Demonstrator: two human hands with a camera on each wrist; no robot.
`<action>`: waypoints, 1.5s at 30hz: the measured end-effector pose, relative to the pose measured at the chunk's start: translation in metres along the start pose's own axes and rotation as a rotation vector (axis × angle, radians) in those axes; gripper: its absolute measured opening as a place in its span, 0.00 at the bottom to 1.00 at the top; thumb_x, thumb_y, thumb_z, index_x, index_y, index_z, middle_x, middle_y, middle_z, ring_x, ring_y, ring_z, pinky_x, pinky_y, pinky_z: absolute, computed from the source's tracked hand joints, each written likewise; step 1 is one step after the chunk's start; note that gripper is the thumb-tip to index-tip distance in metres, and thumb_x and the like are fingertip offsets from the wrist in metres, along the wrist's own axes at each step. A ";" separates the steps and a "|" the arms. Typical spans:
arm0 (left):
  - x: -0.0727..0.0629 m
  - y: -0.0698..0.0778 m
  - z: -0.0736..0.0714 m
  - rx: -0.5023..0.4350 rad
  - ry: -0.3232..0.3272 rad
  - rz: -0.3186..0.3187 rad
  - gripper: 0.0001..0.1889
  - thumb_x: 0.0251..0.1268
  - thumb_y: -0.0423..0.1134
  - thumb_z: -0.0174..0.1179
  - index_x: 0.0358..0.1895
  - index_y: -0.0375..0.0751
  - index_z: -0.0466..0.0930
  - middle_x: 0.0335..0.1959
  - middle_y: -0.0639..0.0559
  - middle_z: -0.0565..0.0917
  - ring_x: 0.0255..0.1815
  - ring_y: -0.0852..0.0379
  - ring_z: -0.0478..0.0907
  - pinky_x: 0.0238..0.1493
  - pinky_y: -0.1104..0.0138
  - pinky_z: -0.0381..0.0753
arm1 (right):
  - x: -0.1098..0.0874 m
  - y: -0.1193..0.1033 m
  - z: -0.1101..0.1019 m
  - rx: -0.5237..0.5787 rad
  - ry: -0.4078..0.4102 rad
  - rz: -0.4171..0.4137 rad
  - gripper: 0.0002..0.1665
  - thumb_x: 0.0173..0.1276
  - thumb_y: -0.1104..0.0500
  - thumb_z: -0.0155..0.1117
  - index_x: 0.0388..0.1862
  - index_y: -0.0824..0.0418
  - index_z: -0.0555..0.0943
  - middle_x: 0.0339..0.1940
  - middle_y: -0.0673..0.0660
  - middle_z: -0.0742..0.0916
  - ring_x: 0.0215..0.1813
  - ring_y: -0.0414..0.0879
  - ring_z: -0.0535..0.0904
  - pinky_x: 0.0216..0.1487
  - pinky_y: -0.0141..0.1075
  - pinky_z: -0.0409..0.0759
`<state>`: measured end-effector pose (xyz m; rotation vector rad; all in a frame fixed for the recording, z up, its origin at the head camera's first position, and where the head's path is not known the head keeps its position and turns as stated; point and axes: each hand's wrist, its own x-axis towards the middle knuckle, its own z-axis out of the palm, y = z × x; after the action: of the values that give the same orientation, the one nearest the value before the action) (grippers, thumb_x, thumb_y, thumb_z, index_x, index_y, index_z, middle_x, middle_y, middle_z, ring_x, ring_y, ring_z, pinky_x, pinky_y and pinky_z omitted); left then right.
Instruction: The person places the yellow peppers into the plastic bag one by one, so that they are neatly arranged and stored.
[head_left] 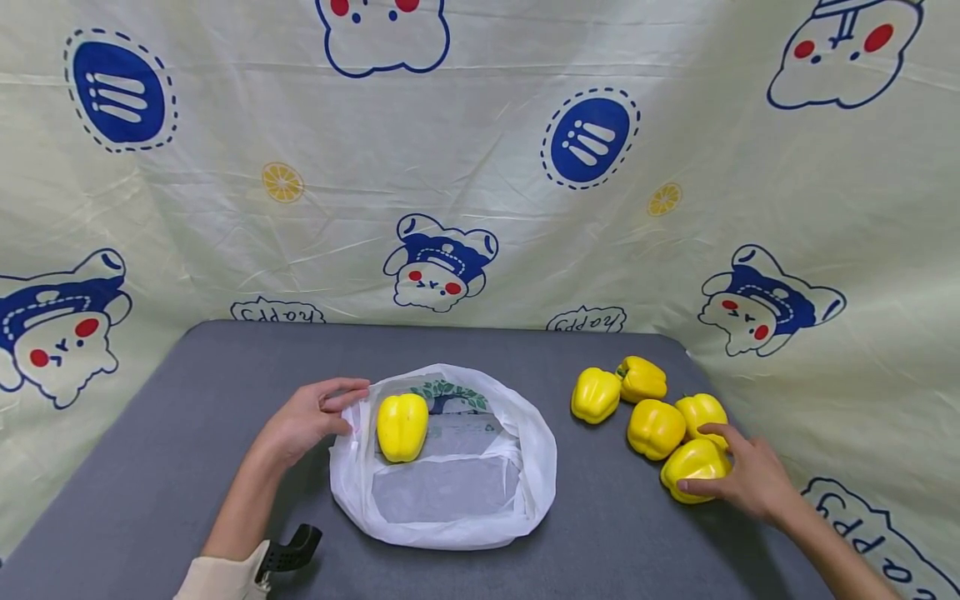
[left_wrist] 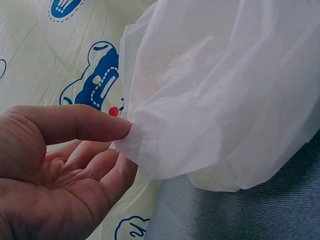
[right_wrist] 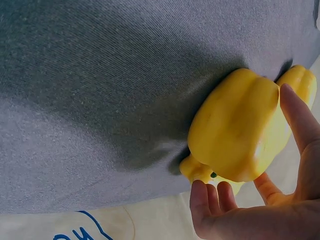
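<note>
My left hand (head_left: 306, 421) is at the left rim of a white plastic bag (head_left: 536, 467) and pinches its edge; the left wrist view shows the thin film between the fingers. The bag stands wide open, with a yellow bell pepper (head_left: 402, 427) inside at its left. My right hand (head_left: 753, 475) reaches round the nearest yellow bell pepper (head_left: 696, 468) of a group, thumb on the near side and fingers on the far side. In the right wrist view that pepper (right_wrist: 230, 122) sits between thumb and fingers, over the dark cloth.
Several more yellow bell peppers (head_left: 656, 428) lie close together left of and behind my right hand. The table (head_left: 247, 358) has a dark grey cover. Behind it hangs a cream printed curtain (head_left: 487, 150), which also runs along the right side.
</note>
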<state>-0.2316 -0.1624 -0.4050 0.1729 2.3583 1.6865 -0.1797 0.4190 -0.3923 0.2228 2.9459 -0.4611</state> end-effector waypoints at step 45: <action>0.000 -0.002 -0.001 -0.029 -0.003 -0.010 0.35 0.57 0.19 0.54 0.72 0.35 0.69 0.72 0.38 0.73 0.78 0.39 0.63 0.70 0.46 0.70 | 0.005 -0.004 0.012 0.044 0.013 0.030 0.68 0.40 0.27 0.79 0.68 0.67 0.61 0.53 0.79 0.69 0.51 0.69 0.64 0.45 0.54 0.73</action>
<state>-0.2318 -0.1641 -0.4070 0.1575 2.3268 1.7140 -0.1833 0.4121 -0.4030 0.2754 2.9428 -0.5231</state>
